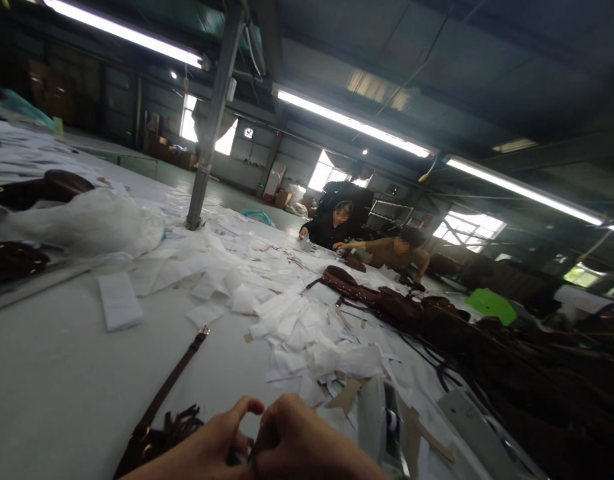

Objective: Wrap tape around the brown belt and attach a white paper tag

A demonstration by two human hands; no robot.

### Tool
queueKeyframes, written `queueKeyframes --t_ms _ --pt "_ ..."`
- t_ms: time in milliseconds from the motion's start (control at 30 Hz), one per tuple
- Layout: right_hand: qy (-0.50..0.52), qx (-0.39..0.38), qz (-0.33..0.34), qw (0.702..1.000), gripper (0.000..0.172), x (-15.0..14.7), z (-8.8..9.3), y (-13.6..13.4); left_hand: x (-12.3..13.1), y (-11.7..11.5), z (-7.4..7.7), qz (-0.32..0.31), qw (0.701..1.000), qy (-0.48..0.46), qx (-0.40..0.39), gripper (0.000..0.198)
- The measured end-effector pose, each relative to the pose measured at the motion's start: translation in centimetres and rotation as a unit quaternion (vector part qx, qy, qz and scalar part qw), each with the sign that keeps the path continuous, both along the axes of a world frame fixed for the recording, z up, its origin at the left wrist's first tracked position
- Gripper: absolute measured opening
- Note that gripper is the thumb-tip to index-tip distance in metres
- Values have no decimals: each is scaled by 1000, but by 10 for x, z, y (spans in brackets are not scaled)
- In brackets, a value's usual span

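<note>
My left hand (pixel 214 437) and my right hand (pixel 301 437) meet at the bottom middle, fingers curled together. Something small and dark shows between them, but the fingers hide most of it and I cannot make it out. Close beside my left hand lies a dark brown bag (pixel 147 443) with fringe-like pieces, partly cut off by the frame's lower edge. Its brown strap (pixel 175 373) stretches away over the white table (pixel 51 373) and ends in a metal buckle (pixel 203 331). Right of my right hand is a tape dispenser-like thing (pixel 393 427), dark and silvery.
White paper scraps (pixel 307 320) cover the table's middle. Many dark brown bags (pixel 417 310) are heaped along the right, near a green sheet (pixel 491 305). Clear plastic (pixel 87 220) lies at left. A metal post (pixel 209 140) rises from the table. Two people (pixel 331 223) work at the far side.
</note>
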State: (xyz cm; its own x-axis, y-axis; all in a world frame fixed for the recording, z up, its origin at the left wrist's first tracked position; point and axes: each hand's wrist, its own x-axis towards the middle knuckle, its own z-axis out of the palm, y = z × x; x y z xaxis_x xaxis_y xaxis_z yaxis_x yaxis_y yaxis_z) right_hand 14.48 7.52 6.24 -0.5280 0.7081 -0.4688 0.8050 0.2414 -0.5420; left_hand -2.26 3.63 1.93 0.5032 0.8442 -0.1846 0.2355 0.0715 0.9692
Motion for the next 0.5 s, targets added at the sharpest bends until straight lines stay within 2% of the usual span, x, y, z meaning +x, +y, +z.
queueKeyframes --t_ms 67,133,200,267,367,433,500 --pt "-72 124 50 988 16 -4 -9 -6 -1 1 -7 -3 1000 5 4 35" --pt "-152 220 138 954 20 -8 -13 -8 -2 0 -16 23 999 28 10 19" --pt "-183 257 216 924 21 -10 -13 -6 0 -2 -28 77 996 38 -1 14" --pt "-180 270 260 910 21 -10 -10 -4 2 -5 -41 134 991 9 -28 20" --pt "-216 300 302 879 13 -10 -8 -4 9 -6 -53 185 979 -68 -61 21" --pt "-234 329 305 863 7 -10 -13 -5 13 -4 -54 194 971 -108 -91 13" --pt "-204 386 285 853 6 -7 -24 -7 17 -1 -52 201 960 -146 -131 12"
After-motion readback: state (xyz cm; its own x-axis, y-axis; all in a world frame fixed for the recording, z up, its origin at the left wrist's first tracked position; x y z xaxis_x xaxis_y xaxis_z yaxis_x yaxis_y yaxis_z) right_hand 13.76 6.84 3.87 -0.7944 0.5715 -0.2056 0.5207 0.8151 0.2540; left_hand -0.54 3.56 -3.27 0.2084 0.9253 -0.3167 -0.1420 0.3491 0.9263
